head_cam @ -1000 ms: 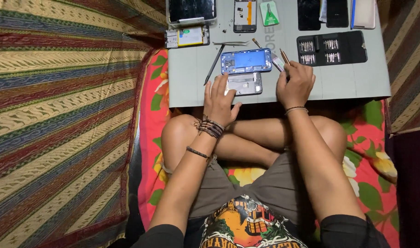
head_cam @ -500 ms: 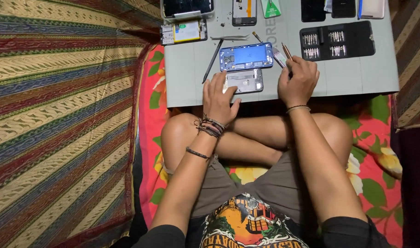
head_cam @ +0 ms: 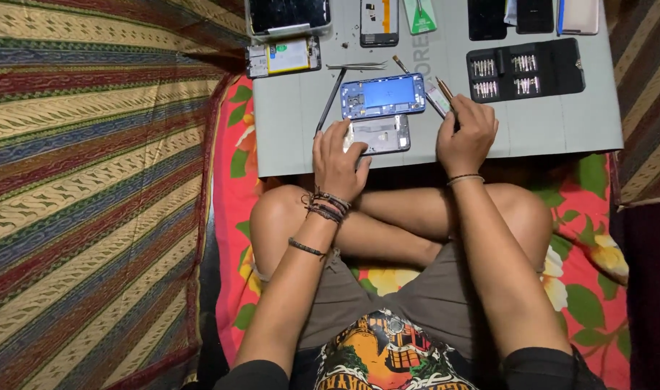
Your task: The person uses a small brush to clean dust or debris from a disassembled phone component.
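My left hand (head_cam: 337,160) rests on the near edge of a grey work mat (head_cam: 561,123), its fingers touching a grey metal phone plate (head_cam: 380,134). Just beyond that plate lies an opened blue phone frame (head_cam: 382,95). My right hand (head_cam: 466,136) is closed around a thin screwdriver (head_cam: 443,88) whose tip points toward the blue frame's right end. I sit cross-legged with the mat over my knees.
A black case of screwdriver bits (head_cam: 526,69) lies right of my hands. Tweezers (head_cam: 357,66), a dark pry tool (head_cam: 328,101), a phone battery part (head_cam: 283,56), and several phones and screens (head_cam: 288,14) line the mat's far side. Striped cloth (head_cam: 91,180) covers the left.
The view has shifted slightly, so the mat sits a little higher in frame. Both hands stay at the phone parts with barely any movement.
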